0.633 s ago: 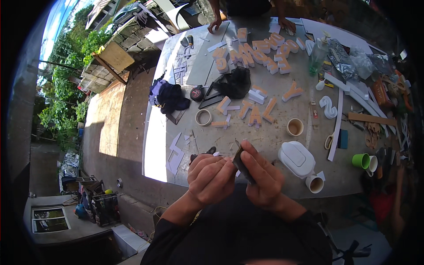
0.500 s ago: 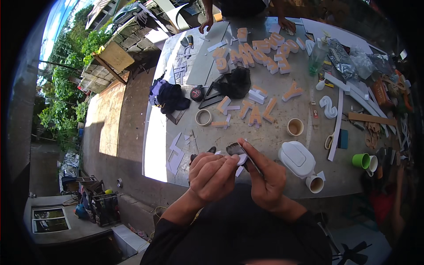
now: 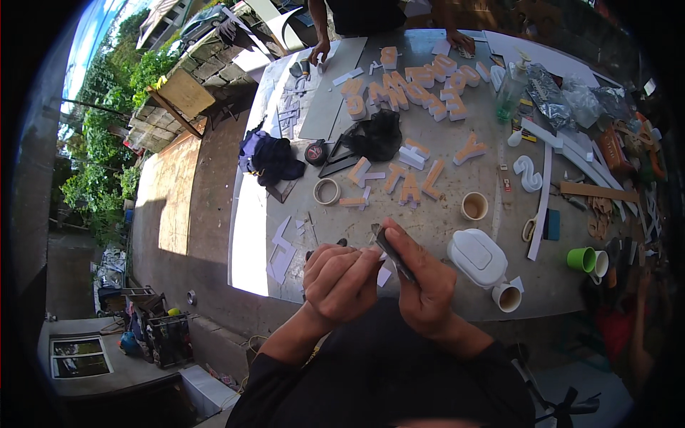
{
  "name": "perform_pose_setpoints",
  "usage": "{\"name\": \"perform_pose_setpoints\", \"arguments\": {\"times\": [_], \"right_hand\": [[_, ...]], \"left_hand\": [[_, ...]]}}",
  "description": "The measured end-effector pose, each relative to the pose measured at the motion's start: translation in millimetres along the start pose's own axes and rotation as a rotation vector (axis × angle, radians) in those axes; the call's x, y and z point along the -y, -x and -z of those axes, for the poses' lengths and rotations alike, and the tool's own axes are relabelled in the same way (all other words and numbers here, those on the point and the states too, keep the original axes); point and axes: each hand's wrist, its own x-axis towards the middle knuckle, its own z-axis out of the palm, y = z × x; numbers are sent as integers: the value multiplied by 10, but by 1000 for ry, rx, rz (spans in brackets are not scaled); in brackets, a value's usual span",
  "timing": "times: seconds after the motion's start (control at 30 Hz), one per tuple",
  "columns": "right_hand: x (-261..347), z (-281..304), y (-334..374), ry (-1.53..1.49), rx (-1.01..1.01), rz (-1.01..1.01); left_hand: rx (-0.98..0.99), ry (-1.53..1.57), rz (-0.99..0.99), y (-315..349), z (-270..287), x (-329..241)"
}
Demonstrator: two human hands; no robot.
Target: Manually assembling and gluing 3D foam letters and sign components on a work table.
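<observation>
Close to my body, at the table's near edge, both hands meet. My left hand (image 3: 338,279) is closed, pinching a small white piece (image 3: 383,255) mostly hidden by the fingers. My right hand (image 3: 428,291) grips a dark grey folded piece of sandpaper (image 3: 397,262) between thumb and fingers, held on edge against the white piece. Beyond them lie foam letters with tan faces and white sides, among them a Y (image 3: 471,149) and an L (image 3: 432,179). White cut-outs (image 3: 281,251) lie to the left of my hands.
A white lidded container (image 3: 478,257) and a cup (image 3: 506,297) stand right of my hands. Farther off are a tape roll (image 3: 327,191), scissors (image 3: 529,229), a tape measure (image 3: 316,152) and a green cup (image 3: 581,260). Another person's hand (image 3: 320,52) is at the far edge.
The sandpaper in my right hand has tilted, now showing more of its edge, and less of the white piece shows. Across the table, the other person's left-side hand has shifted left and down.
</observation>
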Motion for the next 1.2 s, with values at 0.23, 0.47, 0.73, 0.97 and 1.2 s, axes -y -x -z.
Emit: {"name": "perform_pose_setpoints", "arguments": {"times": [0.23,0.47,0.73,0.97,1.2], "right_hand": [[-4,-6,8,293,-14,219],[-6,13,-26,18,37,15],[21,75,-20,-126,30,-121],[-16,19,-23,336,-2,213],[14,50,-21,93,40,-1]], "left_hand": [[9,8,22,-10,-6,-8],[30,10,19,-49,6,-21],[42,5,23,-71,4,-24],[67,21,30,-50,2,-28],[45,25,64,-26,-19,-9]]}}
